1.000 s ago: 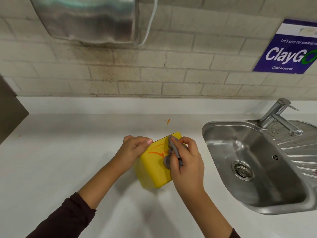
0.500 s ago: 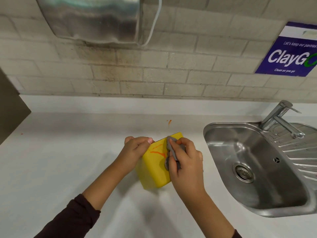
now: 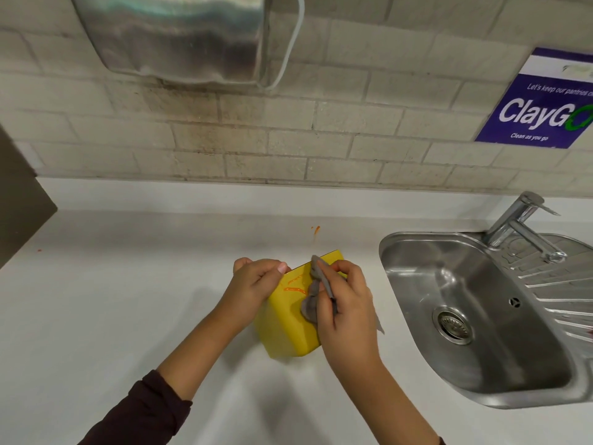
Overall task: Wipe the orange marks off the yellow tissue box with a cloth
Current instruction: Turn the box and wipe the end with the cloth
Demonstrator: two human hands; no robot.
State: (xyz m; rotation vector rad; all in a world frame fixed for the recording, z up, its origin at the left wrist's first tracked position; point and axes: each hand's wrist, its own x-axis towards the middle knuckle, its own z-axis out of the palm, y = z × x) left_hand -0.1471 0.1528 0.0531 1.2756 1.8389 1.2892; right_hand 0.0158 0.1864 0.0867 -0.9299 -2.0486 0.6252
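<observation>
A yellow tissue box [image 3: 286, 322] stands tilted on the white counter [image 3: 128, 300], its broad face turned up toward me. Orange marks [image 3: 293, 285] streak the upper part of that face. My left hand [image 3: 256, 284] grips the box's upper left edge. My right hand [image 3: 345, 303] holds a bunched grey cloth [image 3: 313, 295] pressed against the right side of the face, just right of the marks. The box's right edge is hidden behind that hand.
A steel sink [image 3: 481, 316] with a tap [image 3: 519, 223] lies to the right. A small orange smear [image 3: 316, 229] sits on the counter behind the box. A metal dispenser [image 3: 179, 36] hangs on the brick wall, and a purple sign [image 3: 542, 107] is at the right.
The orange marks look fainter and smaller than a second ago. My right hand with the cloth has shifted slightly on the box face. My left hand keeps its hold.
</observation>
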